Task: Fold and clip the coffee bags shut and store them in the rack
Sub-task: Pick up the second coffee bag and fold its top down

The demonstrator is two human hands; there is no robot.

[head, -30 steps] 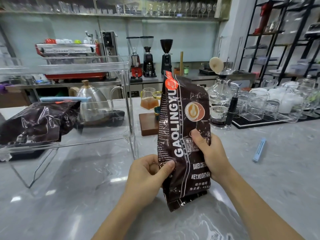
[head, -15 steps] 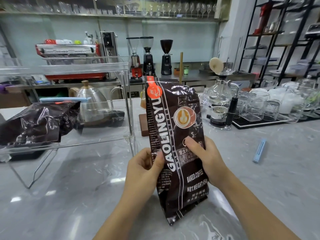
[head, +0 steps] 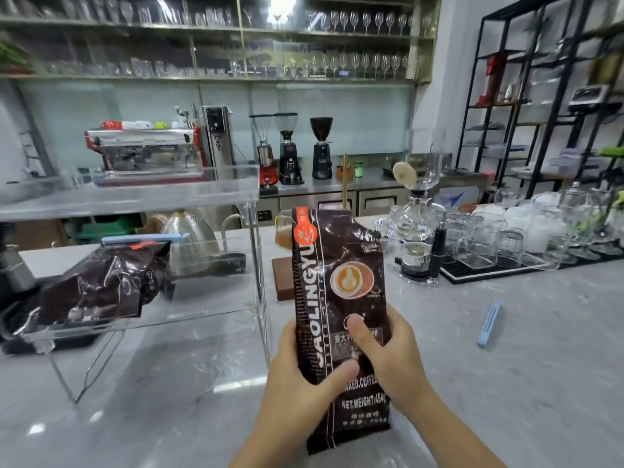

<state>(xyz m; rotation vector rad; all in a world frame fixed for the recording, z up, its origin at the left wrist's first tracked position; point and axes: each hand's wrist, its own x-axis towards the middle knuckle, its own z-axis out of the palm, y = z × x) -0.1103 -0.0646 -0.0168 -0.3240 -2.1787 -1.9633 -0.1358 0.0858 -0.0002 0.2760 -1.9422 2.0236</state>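
1. The left hand is raised in front of the body, fingers wrapped behind the coffee bag, thumb pressed across its front at the lower left.
2. The right hand grips the same bag from the right side, thumb laid on the front near the middle.
3. Both forearms reach up from the bottom edge, converging toward the hands.

Dark brown coffee bag upright, top unfolded; second bag, blue-clipped, lying on clear rack's lower shelf.
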